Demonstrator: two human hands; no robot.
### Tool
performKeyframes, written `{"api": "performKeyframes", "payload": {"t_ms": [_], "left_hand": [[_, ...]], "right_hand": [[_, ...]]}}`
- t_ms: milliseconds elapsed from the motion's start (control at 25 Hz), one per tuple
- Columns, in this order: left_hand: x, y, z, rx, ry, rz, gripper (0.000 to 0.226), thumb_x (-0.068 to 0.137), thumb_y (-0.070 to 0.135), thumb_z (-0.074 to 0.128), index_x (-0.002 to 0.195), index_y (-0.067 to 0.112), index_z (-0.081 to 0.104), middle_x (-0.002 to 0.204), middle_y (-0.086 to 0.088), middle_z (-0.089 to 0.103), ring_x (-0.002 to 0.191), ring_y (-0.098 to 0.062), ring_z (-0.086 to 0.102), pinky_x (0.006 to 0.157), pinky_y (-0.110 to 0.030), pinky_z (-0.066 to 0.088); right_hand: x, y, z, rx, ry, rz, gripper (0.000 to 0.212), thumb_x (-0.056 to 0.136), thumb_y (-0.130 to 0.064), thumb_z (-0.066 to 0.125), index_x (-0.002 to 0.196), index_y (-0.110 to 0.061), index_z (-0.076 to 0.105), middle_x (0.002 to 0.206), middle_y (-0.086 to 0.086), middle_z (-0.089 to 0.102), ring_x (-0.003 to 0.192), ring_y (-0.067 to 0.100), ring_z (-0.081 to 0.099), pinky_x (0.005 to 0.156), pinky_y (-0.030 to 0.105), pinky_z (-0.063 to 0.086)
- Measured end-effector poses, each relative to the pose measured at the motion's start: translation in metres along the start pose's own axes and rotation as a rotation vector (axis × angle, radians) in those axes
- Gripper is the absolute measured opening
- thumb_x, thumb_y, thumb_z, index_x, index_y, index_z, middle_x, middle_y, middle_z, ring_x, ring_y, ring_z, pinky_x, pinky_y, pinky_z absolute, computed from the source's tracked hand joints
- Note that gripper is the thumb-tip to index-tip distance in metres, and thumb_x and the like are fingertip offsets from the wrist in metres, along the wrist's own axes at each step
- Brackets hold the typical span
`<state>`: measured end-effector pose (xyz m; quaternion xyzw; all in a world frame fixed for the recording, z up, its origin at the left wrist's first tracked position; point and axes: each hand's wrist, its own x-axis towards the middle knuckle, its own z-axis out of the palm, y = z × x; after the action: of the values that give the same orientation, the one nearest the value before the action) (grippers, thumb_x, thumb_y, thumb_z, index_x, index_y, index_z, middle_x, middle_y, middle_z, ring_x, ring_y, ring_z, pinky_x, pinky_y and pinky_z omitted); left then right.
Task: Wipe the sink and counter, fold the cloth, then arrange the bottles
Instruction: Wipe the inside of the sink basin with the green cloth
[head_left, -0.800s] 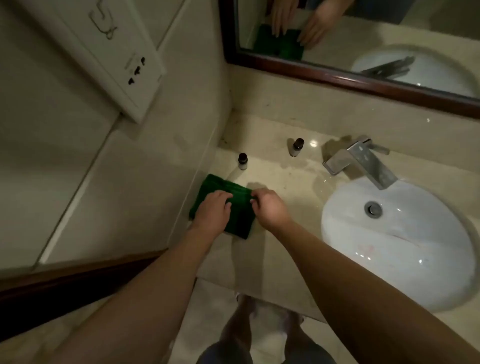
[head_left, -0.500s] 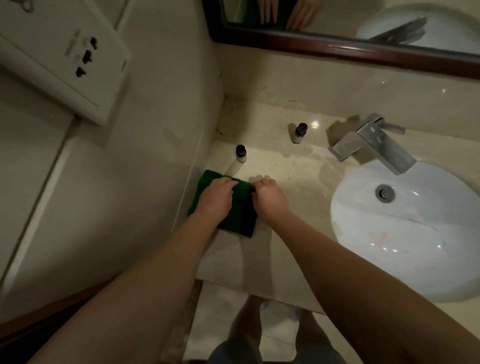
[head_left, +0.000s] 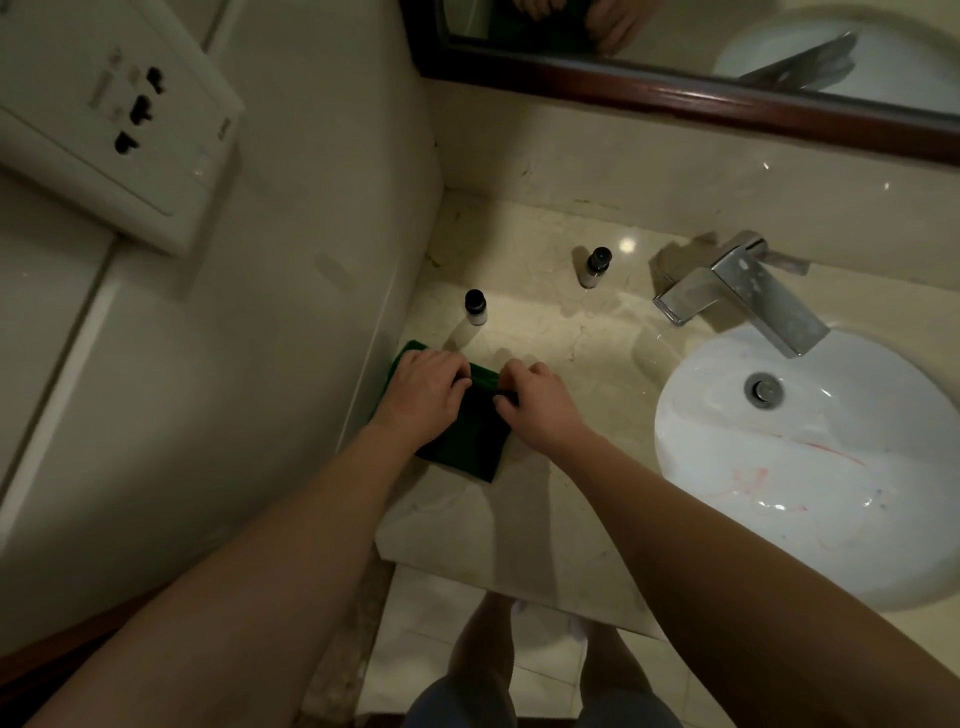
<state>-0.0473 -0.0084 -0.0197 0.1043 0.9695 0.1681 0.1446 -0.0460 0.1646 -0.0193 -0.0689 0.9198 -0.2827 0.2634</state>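
A dark green cloth (head_left: 475, 441) lies folded on the beige marble counter (head_left: 561, 499), close to the left wall. My left hand (head_left: 423, 392) covers its left part, fingers curled onto the far edge. At the cloth's right far corner my right hand (head_left: 537, 402) pinches the fabric with curled fingers. Two small clear bottles with black caps stand behind the cloth: one (head_left: 475, 307) just beyond my left hand, the other (head_left: 595, 267) further back towards the tap. The white oval sink (head_left: 810, 467) is set into the counter on the right.
A chrome tap (head_left: 748, 291) juts over the sink's back rim. A dark wood-framed mirror (head_left: 675, 98) hangs above the backsplash. A white socket panel (head_left: 109, 114) sits on the left wall. The counter's front edge is near my legs, tiled floor below.
Both hands have curled their fingers onto the cloth's far edge, where they lay flatter before. The view has dropped a little; the cloth stays in place.
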Motion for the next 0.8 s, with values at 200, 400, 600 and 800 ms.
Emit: {"api": "performKeyframes", "payload": {"t_ms": [200,400,600,800], "left_hand": [[0.001,0.006,-0.008,-0.052,-0.105,-0.028,0.006,0.093,0.027,0.051,0.09,0.022,0.052,0.089,0.0,0.06,0.088,-0.021,0.054,0.079,-0.037,0.045],[0.01,0.009,0.007,0.115,-0.242,0.043,0.036,0.094,0.024,0.053,0.13,0.018,0.052,0.124,-0.003,0.057,0.113,-0.023,0.05,0.093,-0.036,0.041],[0.015,0.006,0.018,0.218,-0.225,0.079,0.036,0.093,0.028,0.055,0.127,0.019,0.054,0.125,-0.004,0.054,0.117,-0.023,0.044,0.092,-0.034,0.036],[0.014,0.004,0.011,0.168,-0.202,0.136,0.014,0.085,0.027,0.059,0.097,0.021,0.06,0.101,0.001,0.056,0.105,-0.021,0.047,0.088,-0.034,0.034]], "right_hand": [[0.0,0.003,-0.005,-0.09,-0.06,-0.006,0.021,0.087,-0.03,0.054,0.09,-0.013,0.066,0.085,0.006,0.063,0.095,0.026,0.048,0.072,0.032,0.036],[-0.001,0.017,0.002,-0.118,0.004,0.007,0.025,0.086,-0.024,0.057,0.106,-0.012,0.065,0.103,0.011,0.061,0.101,0.028,0.049,0.085,0.037,0.043],[0.004,0.022,0.015,-0.14,0.033,0.028,0.027,0.082,-0.02,0.061,0.108,-0.011,0.062,0.105,0.012,0.062,0.102,0.029,0.052,0.086,0.037,0.044],[0.007,0.02,0.017,-0.079,0.068,0.047,0.013,0.077,-0.017,0.064,0.088,-0.011,0.065,0.091,0.009,0.063,0.093,0.026,0.053,0.075,0.033,0.042]]}}
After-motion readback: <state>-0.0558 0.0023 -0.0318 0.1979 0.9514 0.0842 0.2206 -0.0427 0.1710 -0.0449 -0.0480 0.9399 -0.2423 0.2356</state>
